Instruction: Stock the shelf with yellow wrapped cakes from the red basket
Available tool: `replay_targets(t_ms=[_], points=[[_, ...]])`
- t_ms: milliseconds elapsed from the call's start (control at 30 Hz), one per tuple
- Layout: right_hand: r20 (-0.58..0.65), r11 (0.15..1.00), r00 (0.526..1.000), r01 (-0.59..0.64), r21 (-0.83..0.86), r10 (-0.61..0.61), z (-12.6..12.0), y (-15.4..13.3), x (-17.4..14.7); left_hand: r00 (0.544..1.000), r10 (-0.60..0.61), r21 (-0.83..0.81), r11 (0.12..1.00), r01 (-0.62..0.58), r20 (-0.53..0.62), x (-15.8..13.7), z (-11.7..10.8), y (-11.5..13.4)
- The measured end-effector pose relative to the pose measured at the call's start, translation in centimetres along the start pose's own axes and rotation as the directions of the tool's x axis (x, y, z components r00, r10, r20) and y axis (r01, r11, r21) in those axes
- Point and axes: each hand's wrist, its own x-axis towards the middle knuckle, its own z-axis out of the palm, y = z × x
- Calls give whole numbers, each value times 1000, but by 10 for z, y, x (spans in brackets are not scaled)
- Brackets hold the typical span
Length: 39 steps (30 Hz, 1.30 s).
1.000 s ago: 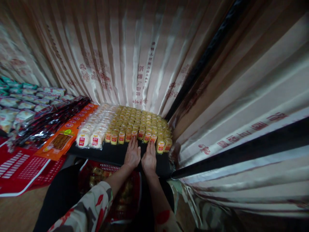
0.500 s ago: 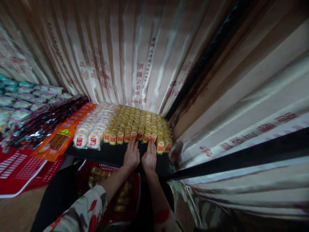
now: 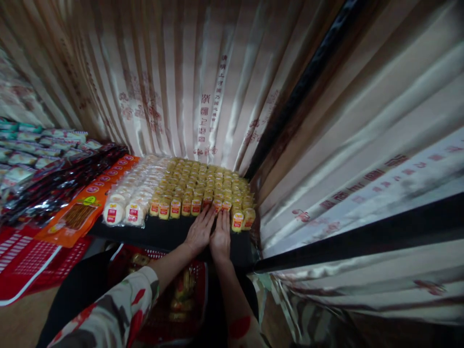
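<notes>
Rows of small yellow wrapped cakes [image 3: 186, 186] with red labels stand on a black table [image 3: 159, 234]. My left hand [image 3: 200, 231] reaches in with fingers stretched out, their tips against the front ends of the rows right of the middle. Close beside it, my right hand [image 3: 220, 239] lies with straight fingers touching the front of the neighbouring cakes. Neither hand is closed round anything. Two rows of round white wrapped cakes [image 3: 133, 213] lie left of the yellow ones. Some cake labels are hidden behind my fingertips.
An orange snack packet [image 3: 78, 212] and dark shiny packets [image 3: 54, 181] lie farther left, beside white packets [image 3: 25, 157]. Below are a red basket [image 3: 201, 295] holding golden packets and another red basket [image 3: 32, 266]. Pleated curtains [image 3: 174, 72] hang behind and to the right.
My left hand has shifted right along the front of the yellow cakes, closer to my right hand. The view has turned slightly.
</notes>
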Motion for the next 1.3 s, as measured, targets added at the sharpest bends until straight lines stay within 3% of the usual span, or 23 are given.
replay_targets(t_ms=[467, 967, 1300], points=[[-15, 997, 999, 33, -75, -34, -7, -6, 3, 998, 54, 81, 995, -50, -42, -1, 0, 0], [-12, 1000, 1000, -1, -20, 1, -13, -11, 4, 994, 7, 25, 1000, -9, 112, 3, -6, 2], [-32, 999, 999, 45, 23, -44, -17, -14, 6, 996, 41, -16, 999, -40, 79, 0, -1, -2]])
